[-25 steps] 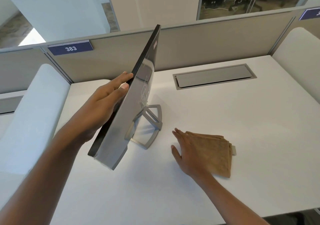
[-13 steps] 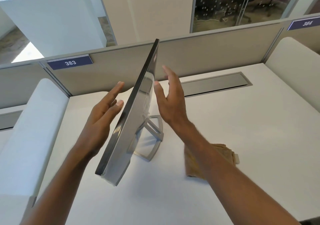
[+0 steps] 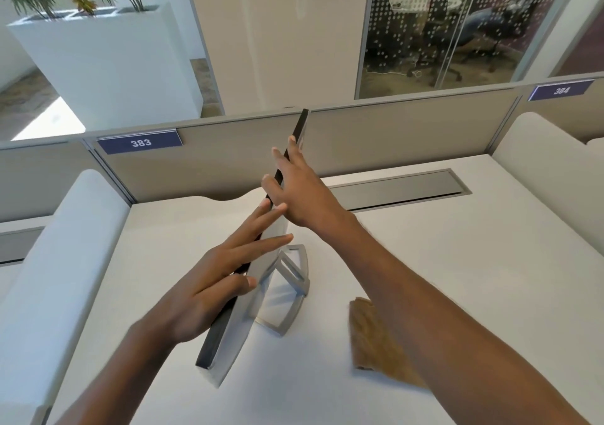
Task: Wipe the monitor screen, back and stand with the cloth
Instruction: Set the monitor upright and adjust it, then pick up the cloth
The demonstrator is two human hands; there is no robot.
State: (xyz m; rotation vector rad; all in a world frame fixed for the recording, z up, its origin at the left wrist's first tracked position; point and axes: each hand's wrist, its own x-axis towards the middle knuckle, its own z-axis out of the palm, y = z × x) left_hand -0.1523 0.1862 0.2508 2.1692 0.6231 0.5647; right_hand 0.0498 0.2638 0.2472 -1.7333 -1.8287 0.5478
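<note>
A thin monitor [image 3: 225, 349] stands edge-on to me at the middle of the white desk [image 3: 457, 277], its black screen facing left and its silver back facing right. Its grey frame stand [image 3: 291, 310] rests on the desk. My left hand [image 3: 209, 280] lies against the upper edge with straight fingers, touching the screen side. My right hand [image 3: 297, 186] grips the top edge farther up, with fingers over the screen side and palm on the back. The folded brown cloth [image 3: 372, 336] lies on the desk to the right of the stand, partly under my right forearm.
A grey cable hatch [image 3: 398, 191] is set into the desk behind the monitor. Beige partition walls [image 3: 392, 137] with number plates 383 and 384 close the back. White padded dividers [image 3: 58, 261] flank the desk on both sides.
My right hand left the cloth, rose and took hold of the monitor's top edge. My left hand slid lower along the edge. The cloth stayed on the desk.
</note>
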